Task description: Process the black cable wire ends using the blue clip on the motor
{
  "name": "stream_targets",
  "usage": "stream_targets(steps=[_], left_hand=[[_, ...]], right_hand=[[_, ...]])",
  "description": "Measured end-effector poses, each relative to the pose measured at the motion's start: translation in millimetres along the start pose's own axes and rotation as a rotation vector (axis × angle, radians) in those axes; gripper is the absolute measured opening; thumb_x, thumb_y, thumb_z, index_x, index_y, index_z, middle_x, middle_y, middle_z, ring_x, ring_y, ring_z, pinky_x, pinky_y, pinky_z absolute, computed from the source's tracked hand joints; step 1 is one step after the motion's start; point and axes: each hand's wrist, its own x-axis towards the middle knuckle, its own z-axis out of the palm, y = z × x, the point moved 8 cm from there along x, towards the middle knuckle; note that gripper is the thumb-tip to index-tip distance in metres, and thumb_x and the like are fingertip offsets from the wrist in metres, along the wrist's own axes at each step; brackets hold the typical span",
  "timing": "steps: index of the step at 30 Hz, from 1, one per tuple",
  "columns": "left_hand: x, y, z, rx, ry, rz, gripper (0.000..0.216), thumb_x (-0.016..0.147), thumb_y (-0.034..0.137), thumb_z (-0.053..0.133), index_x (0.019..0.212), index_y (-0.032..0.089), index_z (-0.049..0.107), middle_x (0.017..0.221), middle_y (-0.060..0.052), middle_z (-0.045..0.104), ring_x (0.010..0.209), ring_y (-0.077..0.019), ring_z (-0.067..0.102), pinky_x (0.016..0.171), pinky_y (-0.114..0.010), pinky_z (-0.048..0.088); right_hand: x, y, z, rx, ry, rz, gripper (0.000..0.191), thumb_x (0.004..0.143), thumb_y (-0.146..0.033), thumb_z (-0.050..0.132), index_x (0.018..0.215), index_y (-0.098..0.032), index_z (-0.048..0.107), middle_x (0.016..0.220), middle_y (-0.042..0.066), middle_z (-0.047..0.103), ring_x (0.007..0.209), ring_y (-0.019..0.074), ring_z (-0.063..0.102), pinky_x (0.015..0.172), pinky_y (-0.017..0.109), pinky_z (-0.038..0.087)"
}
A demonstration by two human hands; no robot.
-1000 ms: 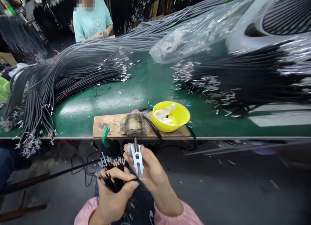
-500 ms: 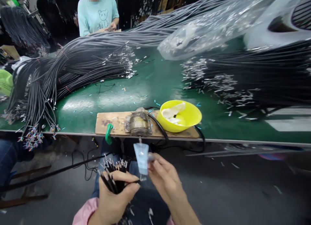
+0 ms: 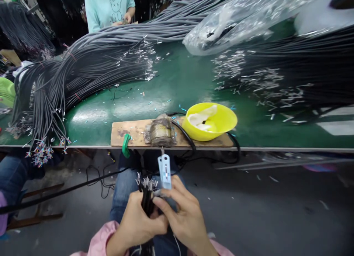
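Observation:
My left hand (image 3: 139, 219) is closed around a bundle of black cables (image 3: 148, 197), their stripped, silvery wire ends pointing up. Against the right side of that bundle, my right hand (image 3: 184, 211) has its thumb and fingers drawn together near the wire ends. Something grey shows at those fingertips; what they pinch is too hidden to make out. Just above the right hand, a light blue clothes peg (image 3: 165, 171) hangs from the shaft of a small motor (image 3: 160, 132). The motor sits on a wooden board (image 3: 118, 132) at the table's front edge.
A green clamp (image 3: 126, 145) grips the board's left part. A yellow bowl (image 3: 221, 132) with white items stands at its right. Large cable bundles (image 3: 91, 68) cover the green table (image 3: 185, 75) at left, more black cables (image 3: 312, 71) at right. A co-worker (image 3: 109, 9) is across the table.
My right hand has moved left and down from beside the peg to the cable bundle. The left hand's bundle now stands more upright. The peg, blurred before, shows sharply and turned another way.

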Motion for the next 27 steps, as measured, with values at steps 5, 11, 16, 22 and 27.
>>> stream_targets(steps=[5,11,16,22,27], left_hand=[[-2.8,-20.1,-5.4,-0.178,0.003,-0.106,0.032,0.081,0.045,0.050,0.073,0.015,0.042,0.054,0.007,0.026,0.045,-0.0022,0.023,0.041,-0.016,0.020],[-6.8,-13.1,7.4,-0.272,-0.133,-0.127,0.049,0.075,0.062,0.052,0.072,0.014,0.043,0.053,0.007,0.026,0.041,-0.0004,0.023,0.039,-0.017,0.019],[-3.9,-19.1,4.5,-0.276,-0.106,-0.128,0.049,0.073,0.062,0.055,0.068,0.017,0.035,0.052,0.008,0.023,0.042,-0.0007,0.023,0.040,-0.017,0.021],[-2.5,-18.5,-6.0,-0.133,-0.003,-0.093,0.037,0.073,0.045,0.062,0.066,0.012,0.047,0.055,0.004,0.036,0.048,-0.0029,0.031,0.045,-0.018,0.028],[0.7,-11.2,-11.4,-0.034,0.052,-0.027,0.022,0.066,0.021,0.065,0.055,0.010,0.050,0.054,0.003,0.039,0.053,-0.0037,0.032,0.050,-0.018,0.026]], right_hand=[[3.4,14.3,-11.5,0.030,0.061,0.092,0.020,0.084,-0.017,0.050,0.064,-0.013,0.052,0.064,0.001,0.051,0.063,0.0076,0.049,0.058,0.018,0.039],[7.0,-7.5,3.7,-0.093,-0.027,-0.054,0.016,0.081,-0.030,0.057,0.077,-0.017,0.065,0.076,0.004,0.062,0.073,0.0117,0.054,0.068,0.022,0.043],[3.6,8.1,5.5,-0.014,-0.046,0.049,0.017,0.085,-0.026,0.053,0.074,-0.017,0.063,0.076,0.002,0.063,0.076,0.0101,0.057,0.074,0.020,0.043],[-1.3,16.9,13.0,-0.029,-0.286,0.063,0.020,0.085,-0.031,0.051,0.085,-0.017,0.065,0.090,0.005,0.063,0.088,0.0113,0.058,0.080,0.020,0.044],[0.2,15.6,10.2,-0.037,-0.220,0.100,0.014,0.082,-0.026,0.056,0.074,-0.016,0.062,0.079,0.003,0.061,0.077,0.0102,0.056,0.074,0.021,0.042]])
